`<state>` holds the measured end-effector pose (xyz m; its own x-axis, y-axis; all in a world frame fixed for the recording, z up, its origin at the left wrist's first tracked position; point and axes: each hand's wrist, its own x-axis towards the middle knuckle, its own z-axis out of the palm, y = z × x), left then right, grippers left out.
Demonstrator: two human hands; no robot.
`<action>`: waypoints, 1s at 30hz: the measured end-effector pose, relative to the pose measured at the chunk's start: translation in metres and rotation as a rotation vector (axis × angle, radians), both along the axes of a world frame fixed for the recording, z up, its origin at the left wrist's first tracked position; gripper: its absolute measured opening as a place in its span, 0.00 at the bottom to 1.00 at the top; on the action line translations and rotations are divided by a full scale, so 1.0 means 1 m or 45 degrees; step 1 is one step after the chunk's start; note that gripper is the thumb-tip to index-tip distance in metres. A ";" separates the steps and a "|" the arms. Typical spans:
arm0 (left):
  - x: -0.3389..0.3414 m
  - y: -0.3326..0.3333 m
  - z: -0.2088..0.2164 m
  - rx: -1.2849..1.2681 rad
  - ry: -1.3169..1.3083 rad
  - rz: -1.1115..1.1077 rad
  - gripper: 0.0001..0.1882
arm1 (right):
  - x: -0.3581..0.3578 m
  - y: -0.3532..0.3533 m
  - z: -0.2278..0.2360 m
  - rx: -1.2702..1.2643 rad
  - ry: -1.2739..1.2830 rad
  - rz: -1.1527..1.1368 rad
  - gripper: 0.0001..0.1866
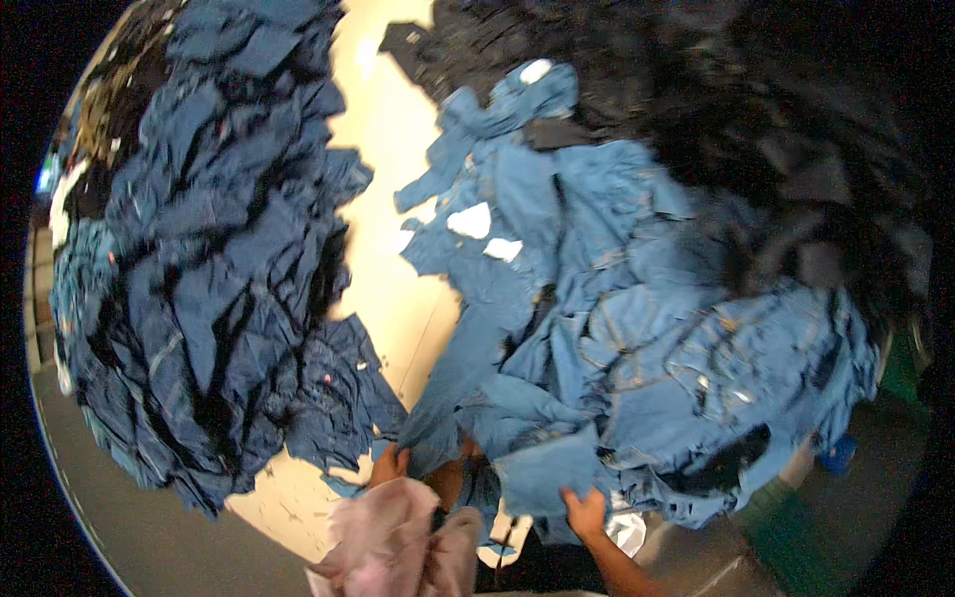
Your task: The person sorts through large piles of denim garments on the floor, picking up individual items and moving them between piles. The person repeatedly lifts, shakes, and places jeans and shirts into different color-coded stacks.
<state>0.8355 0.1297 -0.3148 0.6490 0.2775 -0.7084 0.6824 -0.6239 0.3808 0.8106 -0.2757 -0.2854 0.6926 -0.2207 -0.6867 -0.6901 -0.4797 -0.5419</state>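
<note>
My right hand (585,509) is closed on the edge of a light blue denim panel (549,472), thumb on top, held flat near the front of the table. To its left, my left hand (390,464) grips the lower end of a blue denim piece (435,423) that stretches up into the pile. Its fingers are partly hidden. Pink cloth (383,532) covers the area just below that hand. Another patch of skin (455,483) shows between the hands; I cannot tell what part it is. Beyond lies a loose heap of light blue denim (637,338).
A large pile of dark blue denim (214,249) covers the left side. Black cloth (736,99) is heaped at the far right. Between the piles runs a strip of pale tabletop (383,239). White scraps (470,220) lie on the light denim. A blue round object (839,455) is at the lower right.
</note>
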 end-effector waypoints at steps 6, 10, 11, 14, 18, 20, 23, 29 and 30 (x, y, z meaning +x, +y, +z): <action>0.039 -0.001 0.243 -0.170 0.044 0.023 0.20 | 0.069 0.055 0.135 0.484 0.022 0.087 0.18; 0.110 -0.027 0.314 -0.186 0.106 -0.326 0.19 | 0.100 -0.013 0.239 0.561 -0.283 0.002 0.18; 0.130 -0.033 0.326 -0.280 0.221 -0.238 0.18 | 0.095 -0.050 0.265 0.675 -0.325 -0.233 0.18; 0.150 -0.053 0.376 -0.613 0.357 0.169 0.17 | 0.072 -0.176 0.318 0.322 -0.368 -0.596 0.26; 0.163 -0.075 0.401 -0.676 0.329 0.273 0.23 | 0.039 -0.344 0.321 -0.128 -0.732 -1.071 0.19; 0.161 -0.088 0.397 -0.507 0.274 0.269 0.25 | 0.033 -0.403 0.293 -0.845 -0.939 -0.859 0.16; 0.152 -0.119 0.383 -0.466 0.173 0.501 0.28 | 0.004 -0.411 0.243 -1.167 -0.685 -1.446 0.15; 0.143 -0.186 0.388 -1.272 -0.042 1.023 0.26 | 0.017 -0.179 0.140 0.359 -0.258 -0.233 0.19; 0.143 -0.194 0.393 -1.495 -0.120 1.023 0.25 | 0.023 -0.135 0.135 0.803 0.018 -0.280 0.25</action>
<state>0.9790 -0.0642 0.0785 0.6563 -0.1214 -0.7447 0.6369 0.6184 0.4605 0.8333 -0.4102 -0.1503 0.6673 0.0911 -0.7392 -0.7448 0.0790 -0.6626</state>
